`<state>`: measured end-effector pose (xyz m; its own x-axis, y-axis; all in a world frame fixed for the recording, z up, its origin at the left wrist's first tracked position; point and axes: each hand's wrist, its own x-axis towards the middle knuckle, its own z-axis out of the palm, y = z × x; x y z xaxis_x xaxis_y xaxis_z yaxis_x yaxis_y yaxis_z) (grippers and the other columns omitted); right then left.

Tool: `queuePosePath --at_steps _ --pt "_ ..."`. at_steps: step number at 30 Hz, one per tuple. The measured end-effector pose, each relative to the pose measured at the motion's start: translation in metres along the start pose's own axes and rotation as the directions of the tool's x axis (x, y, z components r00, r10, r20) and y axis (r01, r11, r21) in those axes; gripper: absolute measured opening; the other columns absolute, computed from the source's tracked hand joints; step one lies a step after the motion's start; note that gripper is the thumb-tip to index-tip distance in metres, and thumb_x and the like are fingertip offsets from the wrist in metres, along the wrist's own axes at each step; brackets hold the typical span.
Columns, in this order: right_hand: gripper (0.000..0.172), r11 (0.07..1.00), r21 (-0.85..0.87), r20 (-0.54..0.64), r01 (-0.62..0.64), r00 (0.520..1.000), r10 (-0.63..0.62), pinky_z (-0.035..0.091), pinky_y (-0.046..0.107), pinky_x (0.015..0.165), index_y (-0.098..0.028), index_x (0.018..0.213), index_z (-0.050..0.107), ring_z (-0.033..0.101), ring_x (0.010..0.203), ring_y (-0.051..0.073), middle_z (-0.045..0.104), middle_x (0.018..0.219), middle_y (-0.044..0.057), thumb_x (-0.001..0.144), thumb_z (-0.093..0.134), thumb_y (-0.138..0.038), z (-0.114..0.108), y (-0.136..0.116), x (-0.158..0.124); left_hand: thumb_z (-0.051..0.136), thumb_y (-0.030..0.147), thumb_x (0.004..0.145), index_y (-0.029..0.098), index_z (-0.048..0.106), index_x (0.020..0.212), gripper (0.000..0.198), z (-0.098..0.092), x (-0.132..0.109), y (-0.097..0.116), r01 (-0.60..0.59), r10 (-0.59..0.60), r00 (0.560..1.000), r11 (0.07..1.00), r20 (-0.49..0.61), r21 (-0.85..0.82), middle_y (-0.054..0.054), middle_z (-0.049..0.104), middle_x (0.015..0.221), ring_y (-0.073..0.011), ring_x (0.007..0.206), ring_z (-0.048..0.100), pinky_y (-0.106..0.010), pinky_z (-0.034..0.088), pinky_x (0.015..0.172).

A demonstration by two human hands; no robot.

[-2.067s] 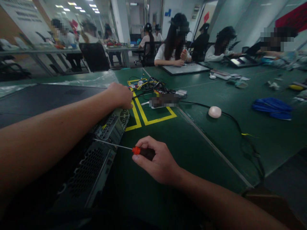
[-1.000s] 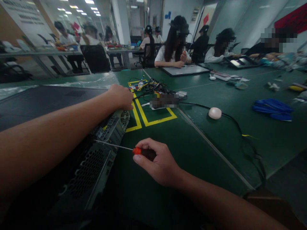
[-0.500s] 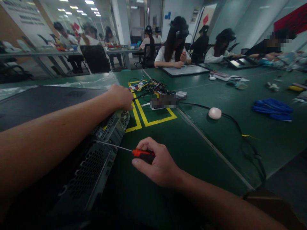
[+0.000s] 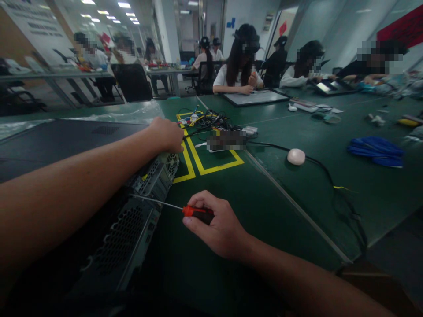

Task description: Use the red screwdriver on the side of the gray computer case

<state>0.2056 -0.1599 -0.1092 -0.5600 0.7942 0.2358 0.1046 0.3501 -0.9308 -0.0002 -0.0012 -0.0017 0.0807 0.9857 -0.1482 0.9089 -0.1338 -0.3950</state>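
Observation:
A dark computer case (image 4: pixel 130 229) lies on its side at the left, its perforated metal back panel towards the right. My left hand (image 4: pixel 167 134) is closed over the far back corner of the case, with its forearm crossing above the case; the fingertips are mostly hidden. My right hand (image 4: pixel 220 224) grips a screwdriver (image 4: pixel 198 213) by its red and black handle. The long thin shaft points left, and its tip reaches the back panel near the slot area, though the exact contact is too dark to make out.
Beyond the case lies a tangle of cables (image 4: pixel 213 119) beside a blurred-out object. A pale round object (image 4: pixel 296 156), a black cable and a blue bundle (image 4: pixel 376 150) lie rightward. Clear plastic sheeting (image 4: pixel 132 113) sits behind the case. Several people work across the table.
My right hand has shifted slightly on the screwdriver, and its thumb now lies closer against the handle. My left hand and the case stay put.

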Motion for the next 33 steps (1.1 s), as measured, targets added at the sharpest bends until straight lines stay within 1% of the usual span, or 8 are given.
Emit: queuePosePath --at_steps 4,9,14,19,22,27,30,33 --pt "0.015 1.0 0.001 -0.004 0.0 1.0 0.0 0.049 0.031 0.07 -0.024 0.102 0.065 0.063 0.072 0.016 0.067 0.081 -0.003 0.095 0.077 -0.03 -0.0001 -0.0017 0.0 0.069 0.052 0.089 0.026 0.083 0.139 0.058 -0.0001 0.0006 -0.0002 -0.004 0.004 1.0 1.0 0.007 0.031 -0.019 0.082 0.136 -0.0432 0.131 0.071 -0.051 0.057 0.104" --pt "0.015 1.0 0.011 -0.001 -0.005 1.0 0.005 0.049 0.031 0.07 -0.023 0.103 0.066 0.063 0.073 0.016 0.067 0.083 -0.003 0.095 0.077 -0.03 0.0001 -0.0024 -0.0002 0.068 0.051 0.088 0.021 0.082 0.142 0.063 0.0024 0.0035 -0.0014 -0.003 0.003 1.0 1.0 -0.001 0.01 -0.023 0.08 0.139 -0.0458 0.13 0.071 -0.055 0.055 0.107" --pt "0.014 1.0 0.025 -0.003 0.014 1.0 -0.014 0.047 0.03 0.068 -0.023 0.102 0.065 0.062 0.071 0.015 0.066 0.081 -0.003 0.095 0.077 -0.028 0.0004 -0.0011 0.0002 0.07 0.051 0.088 0.026 0.081 0.142 0.061 0.0029 0.0032 -0.0013 0.004 -0.004 1.0 1.0 -0.011 0.002 -0.019 0.082 0.138 -0.0436 0.131 0.071 -0.054 0.055 0.108" --pt "0.015 1.0 0.02 -0.003 0.008 1.0 -0.008 0.047 0.03 0.068 -0.023 0.102 0.066 0.061 0.071 0.015 0.066 0.082 -0.003 0.095 0.078 -0.029 0.0002 -0.0004 0.0006 0.068 0.048 0.089 0.021 0.081 0.142 0.061 -0.0007 -0.0006 0.0006 -0.001 0.001 1.0 1.0 0.008 0.013 -0.023 0.079 0.142 -0.0437 0.131 0.071 -0.053 0.055 0.108" --pt "0.015 1.0 0.021 0.004 -0.001 1.0 0.001 0.047 0.03 0.068 -0.023 0.103 0.066 0.061 0.07 0.015 0.066 0.081 -0.003 0.095 0.077 -0.028 0.0 -0.0013 0.0 0.069 0.051 0.089 0.024 0.081 0.142 0.06 -0.0004 0.0 0.0002 0.01 -0.01 1.0 1.0 0.009 -0.004 -0.02 0.08 0.144 -0.0427 0.133 0.07 -0.051 0.055 0.109" --pt "0.014 0.999 0.032 -0.01 0.02 1.0 -0.019 0.047 0.029 0.069 -0.022 0.101 0.066 0.061 0.071 0.015 0.066 0.082 -0.004 0.094 0.078 -0.026 0.0008 -0.0007 0.0005 0.067 0.051 0.091 0.02 0.079 0.145 0.063 0.001 0.0019 -0.0003 0.011 -0.011 1.0 1.0 0.021 0.012 -0.021 0.077 0.148 -0.0428 0.134 0.07 -0.051 0.054 0.11" --pt "0.015 0.999 0.041 -0.013 0.017 1.0 -0.016 0.046 0.029 0.067 -0.022 0.102 0.066 0.061 0.07 0.015 0.066 0.082 -0.003 0.094 0.078 -0.026 0.0015 0.0008 0.0012 0.067 0.052 0.091 0.023 0.08 0.143 0.061 0.0002 0.0014 0.0003 0.002 -0.003 1.0 1.0 0.016 0.024 -0.019 0.079 0.146 -0.0424 0.133 0.07 -0.051 0.054 0.109" --pt "0.016 0.999 0.044 -0.011 0.008 1.0 -0.007 0.045 0.028 0.066 -0.022 0.103 0.067 0.06 0.069 0.015 0.066 0.081 -0.003 0.094 0.079 -0.027 0.0015 0.0009 0.0014 0.068 0.05 0.09 0.023 0.082 0.141 0.059 -0.0003 0.0008 0.0004 -0.003 0.003 1.0 1.0 0.008 0.024 -0.02 0.08 0.143 -0.043 0.132 0.071 -0.051 0.055 0.108"
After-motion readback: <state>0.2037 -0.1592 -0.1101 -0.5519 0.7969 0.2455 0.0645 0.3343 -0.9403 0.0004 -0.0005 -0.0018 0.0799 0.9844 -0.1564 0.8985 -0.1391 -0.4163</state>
